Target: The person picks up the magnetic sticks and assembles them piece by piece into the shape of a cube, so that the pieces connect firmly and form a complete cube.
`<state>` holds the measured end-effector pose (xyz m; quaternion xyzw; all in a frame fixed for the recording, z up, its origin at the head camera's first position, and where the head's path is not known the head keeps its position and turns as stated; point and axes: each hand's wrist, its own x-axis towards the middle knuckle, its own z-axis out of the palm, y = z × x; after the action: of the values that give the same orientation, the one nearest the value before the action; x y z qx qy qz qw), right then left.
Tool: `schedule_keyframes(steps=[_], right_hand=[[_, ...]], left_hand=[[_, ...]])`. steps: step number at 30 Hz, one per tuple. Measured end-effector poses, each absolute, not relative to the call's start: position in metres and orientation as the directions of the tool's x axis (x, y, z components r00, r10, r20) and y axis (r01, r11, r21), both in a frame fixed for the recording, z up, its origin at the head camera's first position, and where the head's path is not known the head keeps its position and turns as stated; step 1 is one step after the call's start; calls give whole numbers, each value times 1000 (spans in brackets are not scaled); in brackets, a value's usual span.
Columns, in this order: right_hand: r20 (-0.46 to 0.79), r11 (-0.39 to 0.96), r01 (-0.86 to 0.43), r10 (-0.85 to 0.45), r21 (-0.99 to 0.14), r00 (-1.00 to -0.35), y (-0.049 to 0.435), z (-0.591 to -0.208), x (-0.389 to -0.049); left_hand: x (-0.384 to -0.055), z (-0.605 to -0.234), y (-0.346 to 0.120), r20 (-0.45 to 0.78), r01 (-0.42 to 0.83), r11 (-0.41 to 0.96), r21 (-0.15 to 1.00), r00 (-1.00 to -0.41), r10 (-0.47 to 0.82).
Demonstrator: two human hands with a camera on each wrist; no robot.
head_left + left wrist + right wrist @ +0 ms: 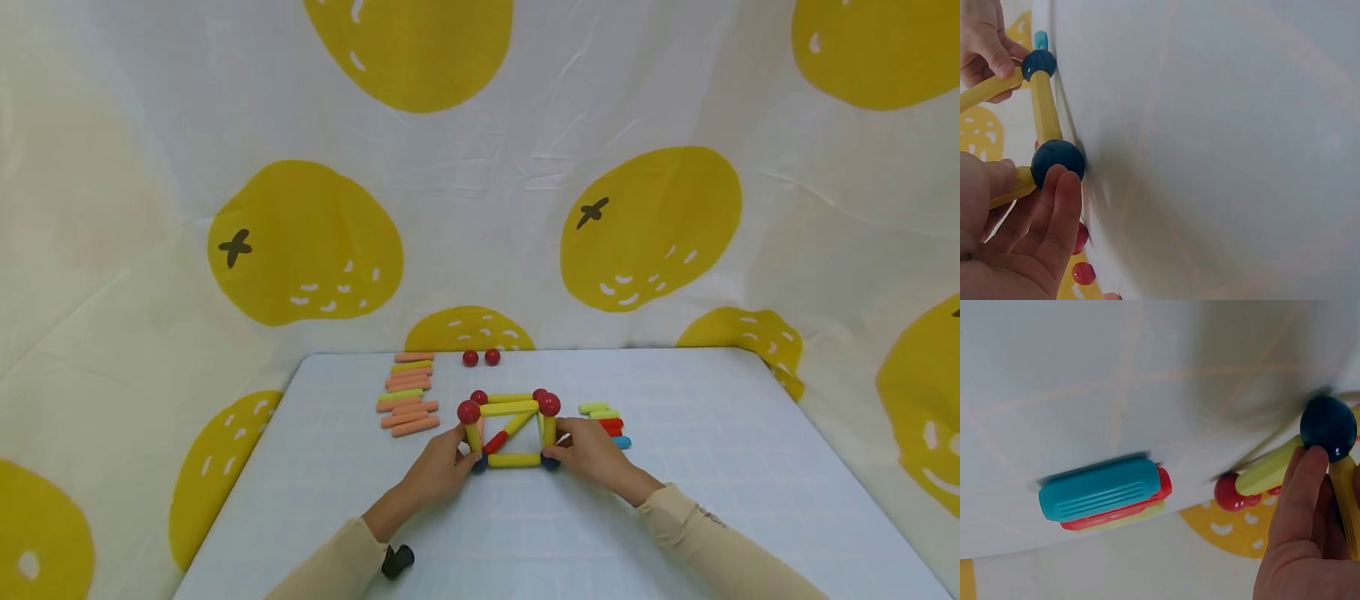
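Note:
A box-like frame of magnetic rods and balls stands in the middle of the table. Red balls cap its corners, a yellow top rod spans the front, and a red-and-yellow diagonal crosses inside. My left hand pinches the front left upright yellow rod, fingertips against the dark blue ball at its foot. At the front right, my right hand holds the other upright yellow rod, with fingers touching its dark blue ball. Between the two blue balls runs a yellow bottom rod.
Several orange rods, with a few yellowish ones among them, lie in a column at the back left. Two loose red balls sit at the back edge. Right of the frame are light green rods, red rods and a blue rod.

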<state>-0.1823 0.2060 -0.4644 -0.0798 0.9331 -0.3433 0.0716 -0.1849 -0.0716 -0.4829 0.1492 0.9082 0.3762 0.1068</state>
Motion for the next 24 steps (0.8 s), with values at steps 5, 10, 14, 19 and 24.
schedule_keyframes(steps=[5,10,14,19,24], right_hand=[[-62,746,-119,-211,-655,-976,210,-464,-181],[-88,760,-115,-221,-639,-971,217,-462,-181],[-106,836,-132,-221,-533,-970,241,-454,-181],[-145,924,-98,-161,-370,-976,288,-450,-178],[-199,939,-43,-117,-342,-973,312,-461,-173]], left_hand=[[-189,-480,-68,-108,153,650,744,-933,343],[-192,-478,-65,-111,144,623,769,-930,352],[-193,-478,-65,-106,151,607,780,-925,366],[-193,-478,-66,-130,114,594,796,-927,351],[-193,-479,-66,-138,84,555,827,-928,346]])
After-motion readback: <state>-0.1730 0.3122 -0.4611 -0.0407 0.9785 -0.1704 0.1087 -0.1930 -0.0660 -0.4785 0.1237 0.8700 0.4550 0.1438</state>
